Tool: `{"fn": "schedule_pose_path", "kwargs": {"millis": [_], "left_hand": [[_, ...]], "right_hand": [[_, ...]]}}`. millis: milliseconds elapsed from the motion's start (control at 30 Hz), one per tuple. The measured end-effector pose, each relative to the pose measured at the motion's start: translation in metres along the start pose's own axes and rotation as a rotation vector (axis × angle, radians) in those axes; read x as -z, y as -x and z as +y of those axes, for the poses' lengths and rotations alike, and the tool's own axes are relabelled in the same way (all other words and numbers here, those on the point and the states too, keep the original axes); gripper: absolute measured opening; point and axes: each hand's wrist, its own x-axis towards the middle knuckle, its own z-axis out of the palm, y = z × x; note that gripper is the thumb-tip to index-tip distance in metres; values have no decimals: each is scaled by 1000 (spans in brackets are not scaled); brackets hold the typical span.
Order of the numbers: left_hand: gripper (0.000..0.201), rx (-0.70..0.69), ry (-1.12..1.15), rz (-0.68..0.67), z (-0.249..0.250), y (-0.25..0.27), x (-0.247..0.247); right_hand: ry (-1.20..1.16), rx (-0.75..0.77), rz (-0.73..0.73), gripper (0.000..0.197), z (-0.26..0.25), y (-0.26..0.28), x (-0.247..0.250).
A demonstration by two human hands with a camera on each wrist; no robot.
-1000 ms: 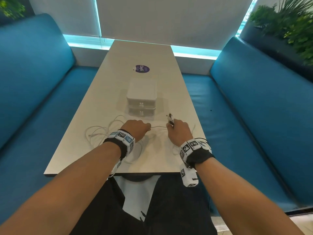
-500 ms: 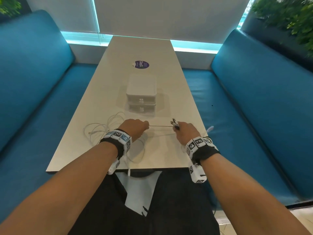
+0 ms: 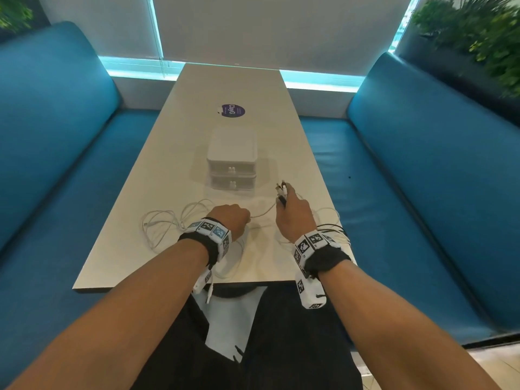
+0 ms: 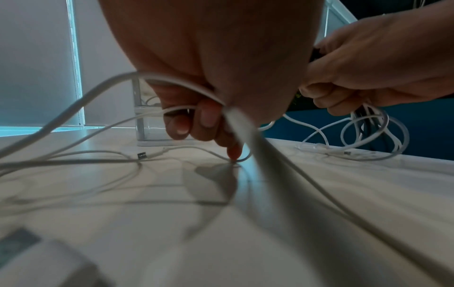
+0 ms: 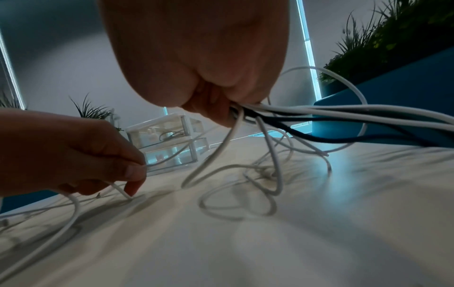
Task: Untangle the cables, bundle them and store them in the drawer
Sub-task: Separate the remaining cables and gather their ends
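The cables point(image 3: 168, 223) lie in loose white loops on the near end of the table point(image 3: 180, 130), partly gathered in both hands. The right hand point(image 3: 294, 213) has its fingers curled around a bunch of several white cables and one black cable point(image 5: 319, 136), with the plug ends point(image 3: 282, 190) sticking up above the knuckles; from under the fingers the strands trail off toward the right edge of the table and curl into loops beneath the palm. The left hand point(image 3: 229, 219) pinches a single thin white cable point(image 3: 263, 213) between thumb and forefinger, and this strand runs straight across to the right hand's bunch. In the left wrist view the other fingers point(image 4: 206, 118) are curled with more white cable passing through them, and one fingertip touches the tabletop. To the left of that hand more loops are spread out flat, and a plug point(image 4: 142, 155) lies on the surface just beyond the fingertips.

Beyond both hands, well apart from the fingers, stands a small clear-and-white drawer unit point(image 3: 232, 161) of two stacked drawers, both closed, each with a little white knob. In the right wrist view the upper drawer point(image 5: 159, 132) holds something thin and wiry; what it is cannot be told. Contents of the lower drawer point(image 5: 172, 157) cannot be made out.

Farther along the table is a round purple sticker point(image 3: 233, 110). Blue upholstered benches point(image 3: 422, 153) flank the table, and green plants point(image 3: 475, 32) stand behind the right one.
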Motion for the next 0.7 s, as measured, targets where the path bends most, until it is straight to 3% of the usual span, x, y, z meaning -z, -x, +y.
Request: {"fn": "schedule_pose_path", "kwargs": {"millis": [233,433,600,700], "left_hand": [[25,-35,30,35,10,0,9],[22,-35,101,55,0,5,9],[24,31,156,-23,-28,14,9],[29,43,148,-33,-28,14,7]], "right_hand": [[153,121,-251,26,2,2,-17],[243,122,-225,19,7,-1,-18],[290,-172,-100,24,40,-13,7],[295,-137,-98,25,40,-12,9]]}}
